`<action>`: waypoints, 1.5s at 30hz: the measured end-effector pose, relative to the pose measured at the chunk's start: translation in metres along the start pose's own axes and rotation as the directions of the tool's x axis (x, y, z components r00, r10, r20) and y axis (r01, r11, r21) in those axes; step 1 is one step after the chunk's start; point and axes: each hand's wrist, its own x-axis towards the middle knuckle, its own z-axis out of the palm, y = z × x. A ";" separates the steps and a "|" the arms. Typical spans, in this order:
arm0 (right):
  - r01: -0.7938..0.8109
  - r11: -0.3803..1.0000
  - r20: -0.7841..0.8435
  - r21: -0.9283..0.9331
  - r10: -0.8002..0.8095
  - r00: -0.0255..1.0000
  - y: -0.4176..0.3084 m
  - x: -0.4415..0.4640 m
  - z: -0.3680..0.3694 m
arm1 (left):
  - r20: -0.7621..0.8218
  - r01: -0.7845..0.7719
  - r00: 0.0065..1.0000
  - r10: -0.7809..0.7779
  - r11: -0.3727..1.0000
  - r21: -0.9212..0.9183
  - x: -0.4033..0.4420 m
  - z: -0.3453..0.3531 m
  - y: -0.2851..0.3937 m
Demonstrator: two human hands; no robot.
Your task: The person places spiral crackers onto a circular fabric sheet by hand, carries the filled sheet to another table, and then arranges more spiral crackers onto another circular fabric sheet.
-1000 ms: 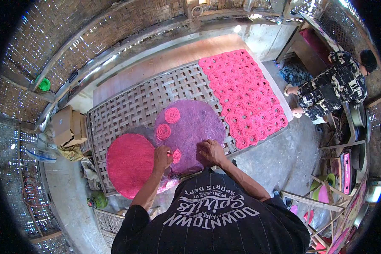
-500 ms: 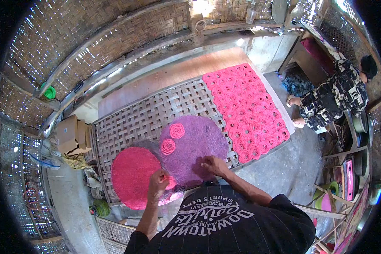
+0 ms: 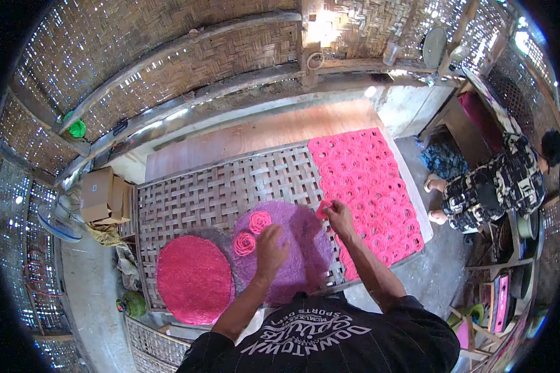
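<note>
My right hand (image 3: 338, 219) pinches a pink flower-like coiled piece (image 3: 322, 209) above the far right edge of the purple round mat (image 3: 292, 242). My left hand (image 3: 271, 252) is over that mat, its fingers loosely stretched out, with nothing visible in them. Close by its fingertips lie two pink rosettes, an upper rosette (image 3: 259, 222) and a lower rosette (image 3: 244, 244). On the left, a red-pink round mat (image 3: 194, 280) lies beside the purple one. To the right, many joined pink rosettes form a rectangular sheet (image 3: 367, 186).
Everything lies on a woven bamboo-slat platform (image 3: 186, 202). A cardboard box (image 3: 102, 198) stands at its left end, near a fan (image 3: 59, 227). Beyond the right end stands another person (image 3: 494, 183) in patterned clothes. A wooden board (image 3: 261, 127) runs along the back wall.
My right hand has moved away from my body and now holds a pink piece. My left hand has moved right, from the red-pink mat's edge to over the purple mat. The view has shifted.
</note>
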 end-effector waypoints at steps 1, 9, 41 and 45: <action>0.094 0.988 -0.040 -0.121 -0.100 0.994 0.001 0.020 -0.002 | -0.059 0.091 0.995 -0.086 0.992 0.082 0.009 0.008 -0.014; 0.232 0.946 0.179 -0.226 -0.194 0.965 -0.027 0.197 0.027 | 0.030 0.110 0.991 -0.132 0.916 0.387 0.041 0.033 -0.086; 0.093 0.972 0.203 -0.218 -0.049 0.978 -0.039 0.016 0.132 | 0.125 0.546 0.812 -0.570 0.667 -0.507 0.091 0.001 -0.114; 0.012 0.992 0.176 -0.125 0.011 0.984 -0.019 0.081 0.097 | 0.020 0.095 0.995 -0.099 0.985 0.143 0.055 -0.006 -0.120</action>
